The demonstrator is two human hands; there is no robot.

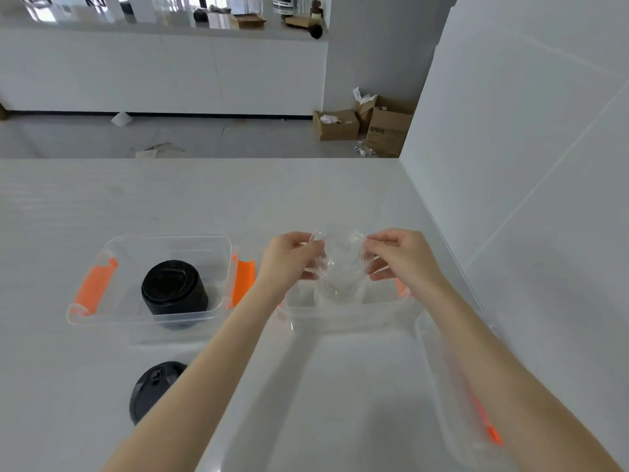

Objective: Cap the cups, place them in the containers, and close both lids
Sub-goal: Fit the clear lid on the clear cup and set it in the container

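left hand point(292, 255): pinching the clear lid point(342, 248) rim
right hand point(403, 257): gripping its other edge over the clear cup point(342, 289)
left container point(149, 279): holding the capped black cup point(174, 291)

a white tabletop point(211, 199) fills the near half of the view, butting against a pale wall point(531, 137) on the right. beyond its far edge lies a grey floor point(204, 137) strewn with scraps of paper point(121, 118). brown cardboard boxes point(371, 122) sit clustered at the foot of the wall, some open with white packing showing. a long white cabinet point(163, 69) runs along the back, and its top carries flat cardboard pieces point(248, 21), a dark round object point(316, 31) and other clutter too small to tell.
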